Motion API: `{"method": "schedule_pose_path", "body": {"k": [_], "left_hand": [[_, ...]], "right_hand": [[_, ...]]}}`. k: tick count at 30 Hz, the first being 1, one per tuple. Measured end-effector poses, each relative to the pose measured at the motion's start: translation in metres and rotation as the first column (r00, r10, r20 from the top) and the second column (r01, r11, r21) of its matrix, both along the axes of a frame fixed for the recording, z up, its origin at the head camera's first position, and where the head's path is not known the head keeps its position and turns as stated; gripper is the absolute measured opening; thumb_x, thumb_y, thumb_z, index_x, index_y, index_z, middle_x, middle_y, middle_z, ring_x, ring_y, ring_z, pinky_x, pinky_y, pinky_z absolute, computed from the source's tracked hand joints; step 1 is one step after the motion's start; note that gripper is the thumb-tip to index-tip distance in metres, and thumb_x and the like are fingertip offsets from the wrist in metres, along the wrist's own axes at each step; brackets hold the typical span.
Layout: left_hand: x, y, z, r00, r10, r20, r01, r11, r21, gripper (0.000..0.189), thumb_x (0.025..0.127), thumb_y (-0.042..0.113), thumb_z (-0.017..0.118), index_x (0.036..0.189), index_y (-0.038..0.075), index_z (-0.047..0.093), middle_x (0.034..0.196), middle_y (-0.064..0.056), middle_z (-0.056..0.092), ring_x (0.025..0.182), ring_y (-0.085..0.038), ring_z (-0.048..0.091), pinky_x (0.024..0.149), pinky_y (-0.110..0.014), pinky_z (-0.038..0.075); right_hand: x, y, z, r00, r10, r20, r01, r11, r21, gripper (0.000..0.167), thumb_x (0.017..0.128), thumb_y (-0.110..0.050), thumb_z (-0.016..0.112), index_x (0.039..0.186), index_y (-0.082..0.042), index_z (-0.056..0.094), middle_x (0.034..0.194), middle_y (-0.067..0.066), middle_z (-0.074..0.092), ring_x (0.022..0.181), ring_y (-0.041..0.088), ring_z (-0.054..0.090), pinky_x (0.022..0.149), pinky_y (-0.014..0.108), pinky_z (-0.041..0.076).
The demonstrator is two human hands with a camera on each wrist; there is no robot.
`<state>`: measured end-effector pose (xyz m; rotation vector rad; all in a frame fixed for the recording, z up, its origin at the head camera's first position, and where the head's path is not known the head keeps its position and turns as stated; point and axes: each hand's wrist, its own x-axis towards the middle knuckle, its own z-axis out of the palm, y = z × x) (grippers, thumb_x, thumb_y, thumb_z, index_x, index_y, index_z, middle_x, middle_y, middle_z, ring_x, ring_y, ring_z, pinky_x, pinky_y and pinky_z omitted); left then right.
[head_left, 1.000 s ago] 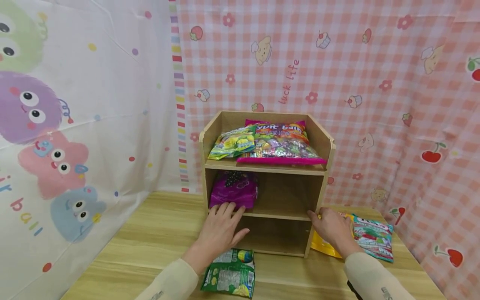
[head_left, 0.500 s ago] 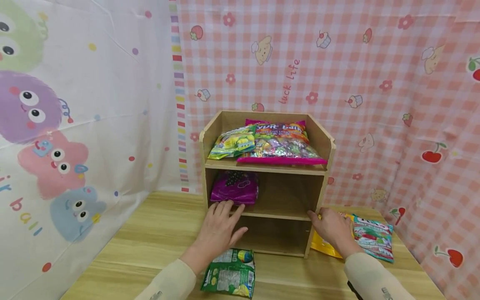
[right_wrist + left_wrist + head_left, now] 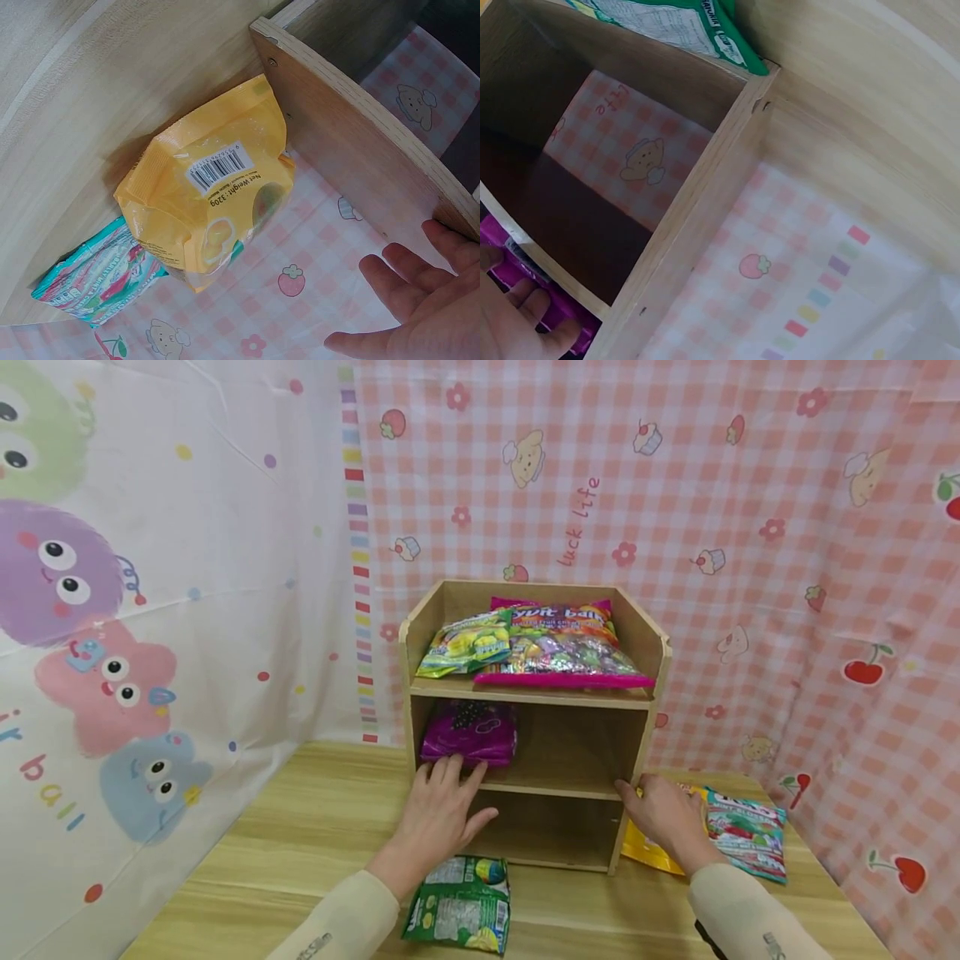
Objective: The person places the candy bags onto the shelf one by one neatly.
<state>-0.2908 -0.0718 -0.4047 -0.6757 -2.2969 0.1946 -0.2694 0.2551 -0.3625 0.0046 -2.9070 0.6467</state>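
In the head view, a purple candy bag (image 3: 471, 735) lies at the left of the middle level of a small wooden shelf (image 3: 528, 697). My left hand (image 3: 435, 806) has its fingers extended, fingertips right at the bag's front edge. The left wrist view shows these fingertips (image 3: 564, 335) against the purple plastic. My right hand (image 3: 663, 814) holds the front edge of the shelf's right side panel, thumb at the inner side. In the right wrist view, its other fingers (image 3: 397, 281) are spread outside the panel, and the thumb is hidden.
On the top level lie a yellow-green candy bag (image 3: 467, 646) and a large pink-edged one (image 3: 562, 652). A green bag (image 3: 459, 906) lies before the shelf on the table (image 3: 300, 852). At right are a yellow bag (image 3: 217, 176) and a teal bag (image 3: 101, 277).
The purple bag has slid a little deeper into the middle level, with my left fingertips following at its front edge. My right hand has stayed at the side panel.
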Motion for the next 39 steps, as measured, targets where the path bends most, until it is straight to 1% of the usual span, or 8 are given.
{"method": "schedule_pose_path", "body": {"k": [5, 12, 21, 28, 32, 34, 36, 39], "left_hand": [[0.002, 0.001, 0.002, 1.000, 0.012, 0.019, -0.012, 1.000, -0.001, 0.068, 0.095, 0.064, 0.048, 0.145, 0.017, 0.052, 0.126, -0.019, 0.051, 0.112, -0.034, 0.051, 0.094, -0.051, 0.044], [0.006, -0.003, 0.002, 1.000, -0.008, 0.023, 0.007, 0.999, 0.037, 0.065, 0.094, 0.060, 0.055, 0.143, 0.017, 0.054, 0.127, -0.019, 0.052, 0.114, -0.034, 0.051, 0.097, -0.053, 0.043], [0.007, -0.017, 0.000, 0.998, -0.061, -0.032, 0.064, 0.991, 0.120, 0.059, 0.091, 0.055, 0.062, 0.134, 0.014, 0.061, 0.123, -0.020, 0.052, 0.113, -0.036, 0.051, 0.094, -0.055, 0.044], [0.010, -0.027, 0.002, 0.995, -0.078, -0.062, 0.086, 0.987, 0.134, 0.061, 0.099, 0.059, 0.042, 0.134, 0.012, 0.061, 0.123, -0.020, 0.053, 0.111, -0.037, 0.053, 0.095, -0.054, 0.045], [0.013, -0.032, 0.003, 0.994, -0.087, -0.062, 0.096, 0.981, 0.167, 0.057, 0.096, 0.054, 0.054, 0.132, 0.010, 0.061, 0.123, -0.021, 0.052, 0.111, -0.037, 0.054, 0.095, -0.054, 0.045], [0.014, -0.036, 0.003, 0.994, -0.082, -0.076, 0.094, 0.980, 0.178, 0.056, 0.096, 0.053, 0.054, 0.131, 0.010, 0.062, 0.123, -0.022, 0.053, 0.111, -0.037, 0.054, 0.094, -0.053, 0.046], [0.014, -0.039, 0.004, 0.993, -0.075, -0.094, 0.092, 0.978, 0.188, 0.057, 0.099, 0.054, 0.047, 0.129, 0.009, 0.063, 0.123, -0.022, 0.054, 0.110, -0.037, 0.054, 0.093, -0.052, 0.047], [0.014, -0.044, 0.005, 0.992, -0.060, -0.114, 0.082, 0.976, 0.201, 0.066, 0.102, 0.059, 0.029, 0.128, 0.009, 0.064, 0.121, -0.022, 0.056, 0.109, -0.036, 0.055, 0.092, -0.052, 0.047]], "right_hand": [[0.000, 0.000, 0.000, 1.000, -0.003, 0.006, 0.003, 1.000, -0.005, 0.051, 0.101, -0.044, 0.048, 0.107, 0.005, 0.063, 0.100, 0.018, 0.069, 0.104, 0.048, 0.058, 0.096, 0.077, 0.017], [-0.002, 0.000, 0.001, 1.000, -0.003, 0.002, 0.003, 1.000, -0.001, 0.049, 0.101, -0.043, 0.048, 0.102, 0.003, 0.064, 0.093, 0.013, 0.069, 0.101, 0.046, 0.060, 0.096, 0.077, 0.016], [-0.001, 0.000, 0.000, 1.000, 0.002, 0.000, -0.002, 1.000, 0.005, 0.053, 0.102, -0.044, 0.047, 0.108, 0.005, 0.064, 0.104, 0.020, 0.069, 0.106, 0.049, 0.058, 0.096, 0.077, 0.017], [0.000, 0.000, -0.001, 1.000, -0.001, 0.005, 0.001, 1.000, 0.004, 0.054, 0.102, -0.045, 0.047, 0.112, 0.006, 0.063, 0.108, 0.022, 0.068, 0.109, 0.050, 0.056, 0.096, 0.077, 0.016], [-0.001, 0.000, -0.001, 1.000, -0.001, 0.007, 0.001, 1.000, 0.003, 0.055, 0.102, -0.045, 0.046, 0.112, 0.006, 0.063, 0.109, 0.023, 0.068, 0.110, 0.051, 0.056, 0.097, 0.078, 0.015], [-0.001, 0.000, -0.001, 1.000, 0.000, 0.006, 0.000, 1.000, 0.006, 0.056, 0.102, -0.045, 0.046, 0.113, 0.006, 0.063, 0.110, 0.023, 0.067, 0.110, 0.051, 0.056, 0.097, 0.078, 0.016], [-0.001, 0.000, -0.001, 1.000, 0.002, 0.006, -0.002, 1.000, 0.010, 0.055, 0.102, -0.045, 0.046, 0.113, 0.006, 0.063, 0.110, 0.023, 0.067, 0.109, 0.050, 0.056, 0.096, 0.078, 0.017], [-0.001, 0.000, 0.000, 1.000, 0.002, 0.004, -0.002, 1.000, 0.016, 0.055, 0.102, -0.045, 0.046, 0.113, 0.006, 0.063, 0.108, 0.022, 0.068, 0.108, 0.049, 0.057, 0.096, 0.077, 0.018]]}}
